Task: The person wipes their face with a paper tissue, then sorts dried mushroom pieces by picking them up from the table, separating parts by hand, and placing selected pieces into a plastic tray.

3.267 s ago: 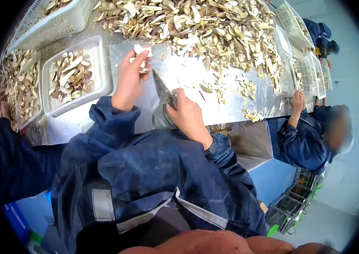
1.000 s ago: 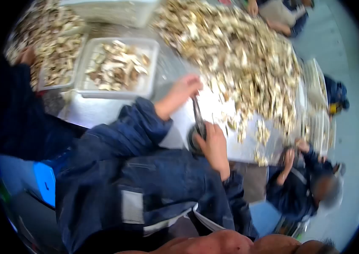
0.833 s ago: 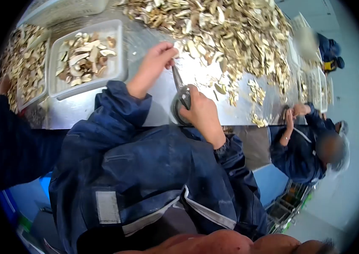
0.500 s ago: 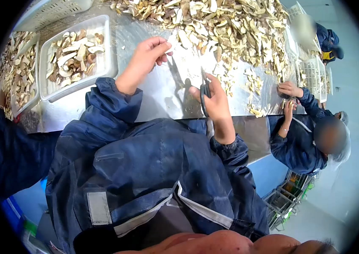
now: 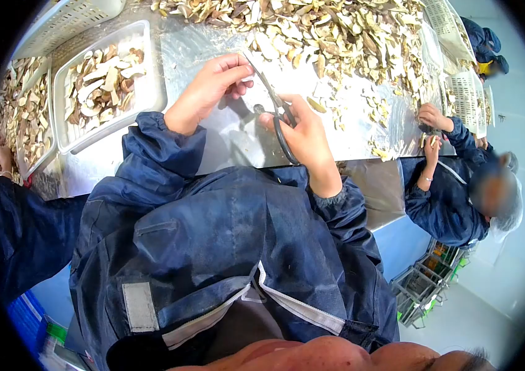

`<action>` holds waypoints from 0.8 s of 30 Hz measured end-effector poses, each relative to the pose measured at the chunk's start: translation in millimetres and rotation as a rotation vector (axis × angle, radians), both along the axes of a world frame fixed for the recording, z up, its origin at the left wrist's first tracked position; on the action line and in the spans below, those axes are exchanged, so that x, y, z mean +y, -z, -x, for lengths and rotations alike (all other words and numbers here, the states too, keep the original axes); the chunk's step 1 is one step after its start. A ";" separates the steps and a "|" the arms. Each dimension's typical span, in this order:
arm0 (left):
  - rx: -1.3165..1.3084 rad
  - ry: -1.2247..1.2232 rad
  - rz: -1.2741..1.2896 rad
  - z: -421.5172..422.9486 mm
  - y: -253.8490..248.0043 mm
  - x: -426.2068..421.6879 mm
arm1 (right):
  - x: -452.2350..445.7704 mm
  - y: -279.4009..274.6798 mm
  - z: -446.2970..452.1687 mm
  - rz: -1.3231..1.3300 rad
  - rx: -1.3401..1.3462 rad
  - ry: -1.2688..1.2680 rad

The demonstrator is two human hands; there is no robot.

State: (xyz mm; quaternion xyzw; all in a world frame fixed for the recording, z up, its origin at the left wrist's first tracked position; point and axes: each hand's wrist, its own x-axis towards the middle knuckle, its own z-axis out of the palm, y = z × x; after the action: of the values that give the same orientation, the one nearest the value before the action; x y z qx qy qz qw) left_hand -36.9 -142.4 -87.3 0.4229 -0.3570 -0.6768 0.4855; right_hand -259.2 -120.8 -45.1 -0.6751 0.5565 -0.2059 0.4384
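My right hand [image 5: 306, 137] grips black-handled scissors [image 5: 280, 114] over the metal table [image 5: 228, 145]. The blades point up and left, and their tips reach the fingertips of my left hand [image 5: 216, 83]. The left fingers are pinched together; what they hold, if anything, is too small or hidden to name. Beyond both hands lies a large heap of sliced mushrooms [image 5: 337, 40]. Smaller pieces are scattered right of the scissors. To the left of my left hand stands a white tray [image 5: 154, 80] with mushroom slices [image 5: 103, 83] in it.
White perforated baskets stand at the upper left [image 5: 68, 25] and right [image 5: 465, 99]. A co-worker [image 5: 454, 204] is at the table's right side, hands over it. Another person's sleeve [image 5: 24, 232] and hands are at the left. A further person [image 5: 484, 46] stands at the upper right.
The scissors have come up from beside the table edge and turned so that their blades meet my left fingertips. A white piece seen earlier in my left fingers no longer shows clearly.
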 end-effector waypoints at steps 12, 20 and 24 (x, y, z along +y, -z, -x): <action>-0.023 0.048 -0.096 1.3 -1.3 1.0 | 8.8 -0.9 -3.4 0.102 0.149 -0.028; 0.053 0.026 -0.070 -10.5 -2.4 -1.3 | 9.1 1.0 2.1 0.204 0.269 -0.072; 0.166 -0.102 -0.015 -22.3 -2.9 -2.7 | 14.5 2.0 -1.1 0.295 0.415 -0.127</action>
State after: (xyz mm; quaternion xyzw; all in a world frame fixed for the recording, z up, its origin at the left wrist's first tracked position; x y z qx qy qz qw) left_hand -14.6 -145.0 -84.4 0.3864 -0.2884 -0.6867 0.5440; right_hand -258.2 -106.3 -47.2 -0.7931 0.5549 -0.1140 0.2238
